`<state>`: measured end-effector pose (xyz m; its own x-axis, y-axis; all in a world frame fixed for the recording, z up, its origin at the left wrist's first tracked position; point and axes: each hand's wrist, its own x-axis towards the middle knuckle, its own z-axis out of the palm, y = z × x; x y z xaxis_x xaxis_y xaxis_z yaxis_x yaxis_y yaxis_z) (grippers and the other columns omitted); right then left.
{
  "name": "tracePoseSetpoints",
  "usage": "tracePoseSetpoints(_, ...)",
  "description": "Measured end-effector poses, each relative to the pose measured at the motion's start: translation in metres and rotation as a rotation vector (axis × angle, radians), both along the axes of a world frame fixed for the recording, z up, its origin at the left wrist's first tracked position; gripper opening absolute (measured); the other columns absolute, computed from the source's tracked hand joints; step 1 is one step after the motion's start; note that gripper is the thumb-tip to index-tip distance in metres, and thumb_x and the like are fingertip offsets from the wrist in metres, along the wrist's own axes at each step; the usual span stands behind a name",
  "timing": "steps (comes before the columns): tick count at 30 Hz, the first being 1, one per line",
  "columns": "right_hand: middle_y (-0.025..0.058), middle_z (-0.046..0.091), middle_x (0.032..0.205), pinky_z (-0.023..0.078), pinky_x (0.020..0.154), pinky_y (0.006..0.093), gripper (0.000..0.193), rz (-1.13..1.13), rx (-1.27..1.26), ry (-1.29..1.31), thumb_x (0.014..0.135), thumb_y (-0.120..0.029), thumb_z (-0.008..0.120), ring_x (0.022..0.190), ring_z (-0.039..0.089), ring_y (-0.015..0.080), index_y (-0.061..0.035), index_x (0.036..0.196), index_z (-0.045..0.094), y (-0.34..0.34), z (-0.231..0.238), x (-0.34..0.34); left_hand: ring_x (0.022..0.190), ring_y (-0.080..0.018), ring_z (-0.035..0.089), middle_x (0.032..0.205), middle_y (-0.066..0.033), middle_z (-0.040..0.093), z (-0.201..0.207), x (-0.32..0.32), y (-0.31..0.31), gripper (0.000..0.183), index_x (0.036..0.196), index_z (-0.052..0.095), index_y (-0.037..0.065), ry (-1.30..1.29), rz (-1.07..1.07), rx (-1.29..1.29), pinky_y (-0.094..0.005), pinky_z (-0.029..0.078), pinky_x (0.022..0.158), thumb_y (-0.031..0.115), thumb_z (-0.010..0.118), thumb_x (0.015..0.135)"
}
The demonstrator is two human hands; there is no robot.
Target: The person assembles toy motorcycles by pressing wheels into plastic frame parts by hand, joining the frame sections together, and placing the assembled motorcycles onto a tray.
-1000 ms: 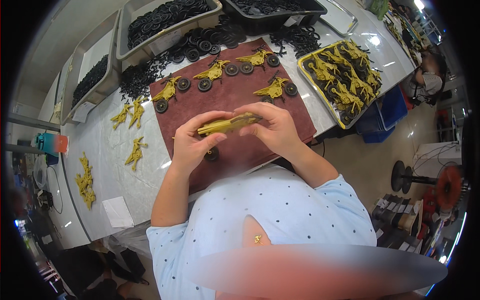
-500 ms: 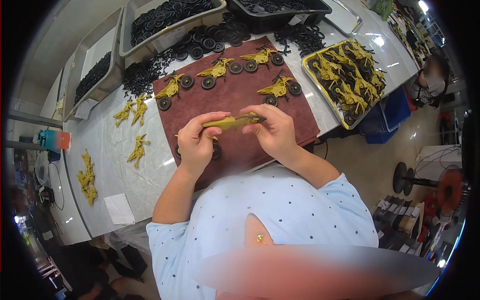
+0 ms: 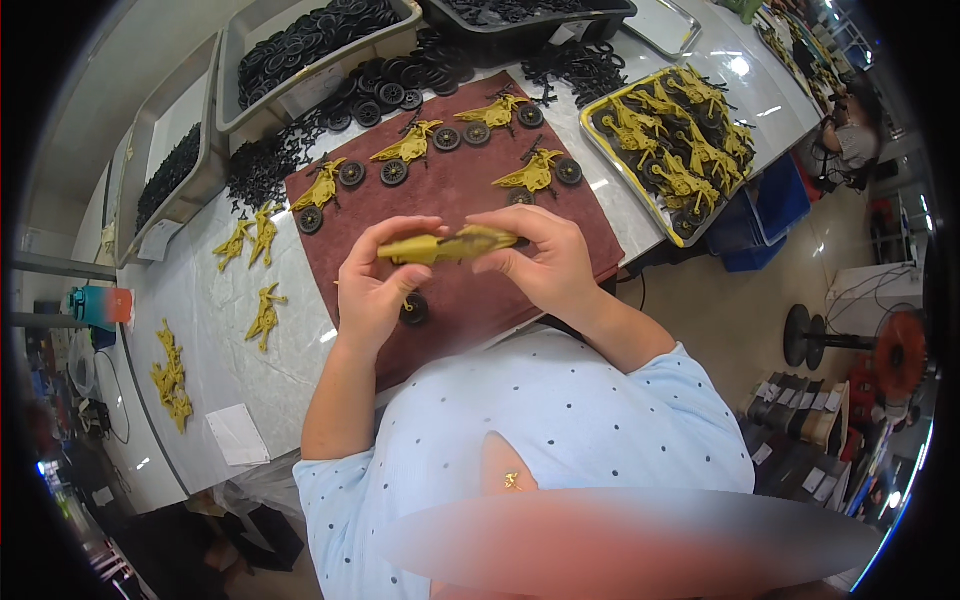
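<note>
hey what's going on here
A person's left hand and right hand hold a yellow toy motorcycle body above a maroon cloth. Toy motorcycles with black wheels lie on the cloth, and more fill a yellow-rimmed tray to the right. Loose yellow bodies lie on the table to the left, and loose black wheels are heaped beyond the cloth.

You have on a pale blue top (image 3: pixel 440 420) with small dark dots (image 3: pixel 570 407) all over it. Your left sleeve (image 3: pixel 335 500) and your right sleeve (image 3: pixel 700 405) are short and loose, with the same blue and the same dots. There is a pointy gap (image 3: pixel 500 455) in the front. A tiny shiny gold charm (image 3: pixel 513 480) sits in it, too small to make out well. Your left hand (image 3: pixel 375 285) and right hand (image 3: pixel 545 255) are bare, and so are your forearms (image 3: pixel 345 405)
</note>
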<state>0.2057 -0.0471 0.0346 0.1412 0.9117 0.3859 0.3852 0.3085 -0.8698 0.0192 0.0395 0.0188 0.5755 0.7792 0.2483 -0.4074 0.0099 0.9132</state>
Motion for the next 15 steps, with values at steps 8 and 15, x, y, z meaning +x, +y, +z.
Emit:
tracePoseSetpoints(8,0.0117,0.069,0.086,0.05,0.069,0.0297,0.026,-0.072,0.042,0.033,0.077,-0.005,0.073,0.079,0.065,0.021,-0.002,0.102,0.069,0.004,-0.015,-0.006,0.089,-0.0174,0.064,0.099,-0.0098,0.068,-0.008,-0.001,0.003,0.024,0.101,0.067,-0.004,0.334,0.143,0.503,-0.0256,0.052,0.077,0.0,0.073,0.078)
tracePoseSetpoints(15,0.0094,0.067,0.104,0.05,0.08,0.0308,0.041,0.265,-0.555,0.315,0.086,-0.02,0.071,0.094,0.064,0.018,0.0019,0.12,0.061,0.021,-0.012,0.029,0.081,-0.0124,0.064,0.093,-0.0081,0.068,-0.013,-0.002,0.007,0.022,0.101,0.066,-0.006,0.243,0.019,-0.357,-0.0231,0.051,0.072,0.01,0.07,0.086)
